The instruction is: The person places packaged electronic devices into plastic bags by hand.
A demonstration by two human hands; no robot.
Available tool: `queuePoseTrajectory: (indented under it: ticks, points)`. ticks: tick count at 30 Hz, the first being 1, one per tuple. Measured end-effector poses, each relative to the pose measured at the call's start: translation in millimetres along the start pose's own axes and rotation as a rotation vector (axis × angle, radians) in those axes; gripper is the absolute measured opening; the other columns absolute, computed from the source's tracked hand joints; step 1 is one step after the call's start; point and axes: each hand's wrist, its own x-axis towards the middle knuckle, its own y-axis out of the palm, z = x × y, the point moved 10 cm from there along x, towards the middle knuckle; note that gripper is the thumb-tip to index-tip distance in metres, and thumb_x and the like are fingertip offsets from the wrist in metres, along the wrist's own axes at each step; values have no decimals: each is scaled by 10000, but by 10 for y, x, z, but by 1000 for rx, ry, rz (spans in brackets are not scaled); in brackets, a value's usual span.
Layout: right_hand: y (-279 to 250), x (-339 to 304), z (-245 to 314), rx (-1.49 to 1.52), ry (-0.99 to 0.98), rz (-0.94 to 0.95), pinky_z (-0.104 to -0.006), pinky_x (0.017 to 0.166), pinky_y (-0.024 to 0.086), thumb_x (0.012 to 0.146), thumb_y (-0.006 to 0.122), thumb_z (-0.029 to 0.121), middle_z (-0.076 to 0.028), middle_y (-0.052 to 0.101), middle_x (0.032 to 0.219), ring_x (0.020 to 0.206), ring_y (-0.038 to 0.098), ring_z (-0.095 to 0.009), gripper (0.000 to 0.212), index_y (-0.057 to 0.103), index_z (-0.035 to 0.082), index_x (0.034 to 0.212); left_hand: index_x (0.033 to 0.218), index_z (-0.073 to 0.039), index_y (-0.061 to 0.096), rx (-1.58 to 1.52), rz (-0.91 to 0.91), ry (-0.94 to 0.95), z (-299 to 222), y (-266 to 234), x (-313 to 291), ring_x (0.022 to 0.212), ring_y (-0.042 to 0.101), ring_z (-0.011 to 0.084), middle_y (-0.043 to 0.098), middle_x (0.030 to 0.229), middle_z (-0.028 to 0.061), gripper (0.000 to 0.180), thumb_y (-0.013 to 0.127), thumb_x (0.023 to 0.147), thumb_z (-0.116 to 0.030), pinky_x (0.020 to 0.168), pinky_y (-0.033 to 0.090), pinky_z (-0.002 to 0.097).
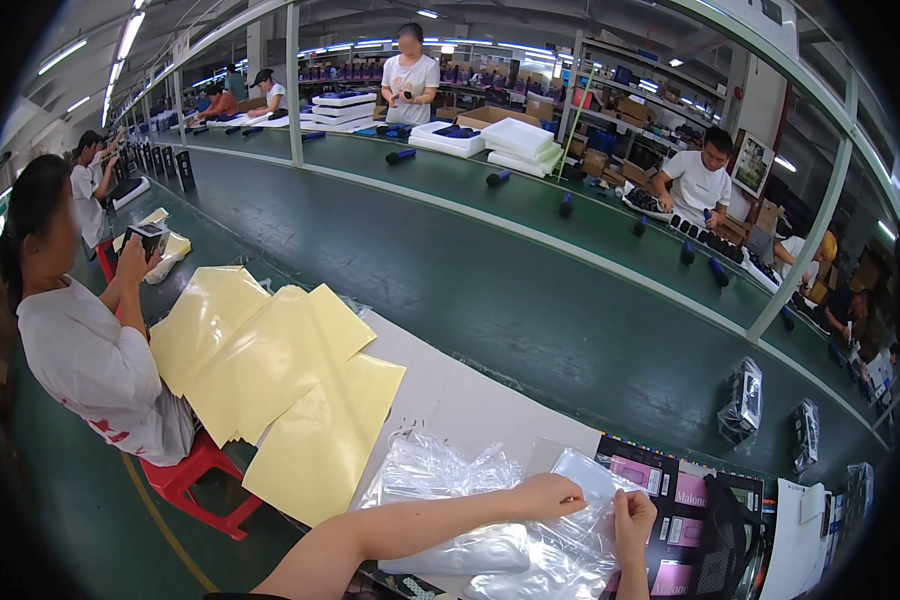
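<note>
My right hand (633,516) pinches the edge of a clear plastic bag (592,478) at the right end of the bench. Beside it, my left hand (550,497) reaches across with its fingers curled closed over the same bag; what lies between its fingertips is hidden. Under my left forearm are loose piles of clear plastic bags (440,467), crumpled and shiny. Just right of my right hand lies a printed sheet (690,530) with pink and black panels, and a black mesh item (727,535) rests over it.
Yellow glossy sheets (275,345) spread over the bench to my left, near a seated person (90,350) on a red stool (195,485). Beyond runs a green conveyor (450,270) with bagged boxes (740,400) at right and dark blue handheld items (566,205) past the rail.
</note>
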Motion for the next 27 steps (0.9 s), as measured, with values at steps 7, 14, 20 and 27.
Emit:
queuePoseTrajectory:
  ticks: [7,14,20,27]
  points:
    - [-3,-4,14,-4,-7,-2,-164,416,232,825,605,99,73,446,525,475,352,17,228,533,10,628,831,-51,609,-1,-15,9,1,6,-2,635,552,299,580,668,127,296,497,853,-325,589,416,372]
    - [-18,-4,-13,2,-21,-3,-163,420,235,825,605,96,73,446,530,480,352,17,226,531,9,629,830,-53,608,27,-16,18,-18,13,-1,634,548,300,579,668,124,300,494,854,-329,590,415,373]
    - [0,0,-21,11,-3,2,-164,421,231,825,604,96,77,439,529,481,346,16,223,531,11,632,828,-57,608,30,-26,32,-23,-7,-7,630,545,303,573,662,125,298,492,855,-330,589,414,375]
    - [10,-14,-1,-12,9,19,-172,416,226,836,589,116,72,436,530,469,343,12,235,518,30,629,825,-56,605,16,-14,16,-18,5,-9,625,545,301,571,654,123,295,493,854,-327,586,413,373]
